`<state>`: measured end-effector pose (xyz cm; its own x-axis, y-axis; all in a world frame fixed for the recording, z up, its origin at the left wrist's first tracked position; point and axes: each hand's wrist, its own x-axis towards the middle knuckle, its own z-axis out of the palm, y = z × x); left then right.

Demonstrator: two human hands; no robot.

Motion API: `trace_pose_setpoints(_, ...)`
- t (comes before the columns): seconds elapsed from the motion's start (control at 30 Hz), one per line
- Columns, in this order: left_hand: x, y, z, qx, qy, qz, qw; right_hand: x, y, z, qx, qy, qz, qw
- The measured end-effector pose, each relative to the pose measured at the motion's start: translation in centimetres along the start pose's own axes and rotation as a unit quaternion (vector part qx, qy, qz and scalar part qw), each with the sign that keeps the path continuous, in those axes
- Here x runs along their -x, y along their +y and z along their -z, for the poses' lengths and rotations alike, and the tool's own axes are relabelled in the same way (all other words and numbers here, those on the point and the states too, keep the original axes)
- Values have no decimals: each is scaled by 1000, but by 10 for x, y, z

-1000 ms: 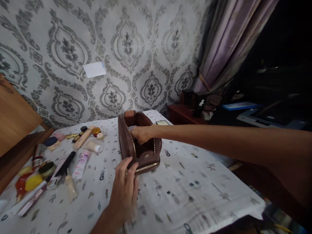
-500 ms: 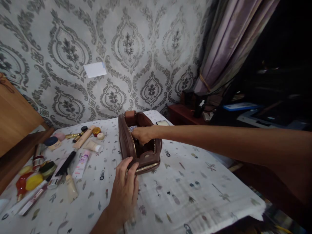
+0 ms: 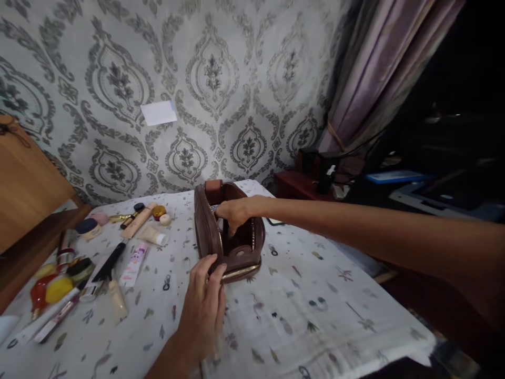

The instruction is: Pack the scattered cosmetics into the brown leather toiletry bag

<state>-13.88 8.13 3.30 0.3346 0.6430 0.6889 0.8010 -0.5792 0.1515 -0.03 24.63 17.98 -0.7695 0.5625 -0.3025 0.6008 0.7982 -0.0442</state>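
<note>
Pinching the pouch [image 3: 206,237] on a printed tablecloth [image 3: 315,295] below damask wallpaper [image 3: 244,68], left hand [image 3: 203,313] fingers [image 3: 212,269] sit closed — right hand's [image 3: 236,210] (inside) unclear.

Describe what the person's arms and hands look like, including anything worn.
The left hand and right hand are bare: no gloves, rings or watch show. The left forearm and right forearm are uncovered, with no sleeves, bracelets or markings visible.

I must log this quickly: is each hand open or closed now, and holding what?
Left hand: open, fingers on the near end of the pouch.
Right hand: fingers bent into the open pouch; a grip cannot be told.
</note>
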Motion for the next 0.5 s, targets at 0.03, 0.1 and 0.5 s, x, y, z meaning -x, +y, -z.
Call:
trace_pose_setpoints(0.03, 0, 0, 0, 1, 1, 0, 1000, 3, 2, 4, 21, -14, -4, 1000)
trace_pose_setpoints(0.1, -1, 1, 1, 4, 5, -1, 1000, 11, 5, 11, 68, -15, -9, 998)
trace_pose_setpoints(0.5, 0, 2, 2, 16, 25, 11, 1000, 89, -13, -17, -71, 351, -50, 932)
